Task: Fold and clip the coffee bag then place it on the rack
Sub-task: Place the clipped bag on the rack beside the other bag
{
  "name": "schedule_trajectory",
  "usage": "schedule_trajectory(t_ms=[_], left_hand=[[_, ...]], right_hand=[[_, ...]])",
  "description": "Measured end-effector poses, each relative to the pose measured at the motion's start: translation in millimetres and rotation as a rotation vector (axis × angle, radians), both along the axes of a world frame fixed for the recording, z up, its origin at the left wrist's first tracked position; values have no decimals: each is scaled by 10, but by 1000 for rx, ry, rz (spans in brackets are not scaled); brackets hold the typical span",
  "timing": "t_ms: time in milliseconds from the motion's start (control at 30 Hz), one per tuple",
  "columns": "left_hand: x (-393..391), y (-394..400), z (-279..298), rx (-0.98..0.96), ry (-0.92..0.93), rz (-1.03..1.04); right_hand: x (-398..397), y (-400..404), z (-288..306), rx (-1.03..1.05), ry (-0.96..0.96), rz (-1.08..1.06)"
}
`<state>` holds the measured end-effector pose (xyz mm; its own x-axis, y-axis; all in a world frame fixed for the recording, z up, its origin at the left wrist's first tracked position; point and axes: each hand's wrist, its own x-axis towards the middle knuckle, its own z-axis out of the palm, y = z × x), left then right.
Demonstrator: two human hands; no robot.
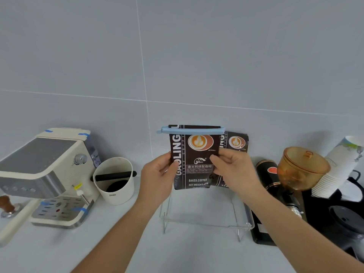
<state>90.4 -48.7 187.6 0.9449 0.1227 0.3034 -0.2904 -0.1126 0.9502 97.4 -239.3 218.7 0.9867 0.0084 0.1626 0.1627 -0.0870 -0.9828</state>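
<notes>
1. Two hands on the job, head view: left hand (157, 174) pinching the left edge of the coffee bag (194, 158), thumb on the front panel and fingers wrapped behind; right hand (232, 166) pinching the right edge the same way, thumb tip on the print.
2. Held upright just above the back of the clear acrylic rack (204, 223), bottom edge hovering over the shelf, not yet resting as far as can be judged.
3. Top already folded and closed under the long blue sealing clip (192, 130), lying level across the full width, its ends sticking out past both sides.
4. Probably the last step: setting down. Best lowered straight, kept vertical, bottom seated flat on the shelf before loosening either pinch; otherwise likely to topple forward.
5. Worth keeping thumbs low, away from the clip, to avoid knocking it open.
6. Directly behind and to the right, partly hidden: second coffee bag (236, 143) of the same print, leaning at the wall. Limited room at the back; clip end could snag on it.
7. Left of the rack: white knock box (115, 180) with black bar, then cream espresso machine (45, 174), tamper (6, 205) at the far edge.
8. Right of the rack, close by: black grinder (269, 176) with amber hopper (303, 166), stack of paper cups (338, 166) leaning, dark kettle (348, 225) below. Tight for the right elbow.
</notes>
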Motion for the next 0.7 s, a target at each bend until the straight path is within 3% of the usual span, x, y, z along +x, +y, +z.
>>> schedule_trajectory(t_ms=[433, 700], left_hand=[[865, -20, -562, 32, 204, -17], [1009, -28, -717, 27, 202, -20]], right_hand=[[819, 64, -671, 28, 168, -76], [994, 70, -838, -35, 187, -98]])
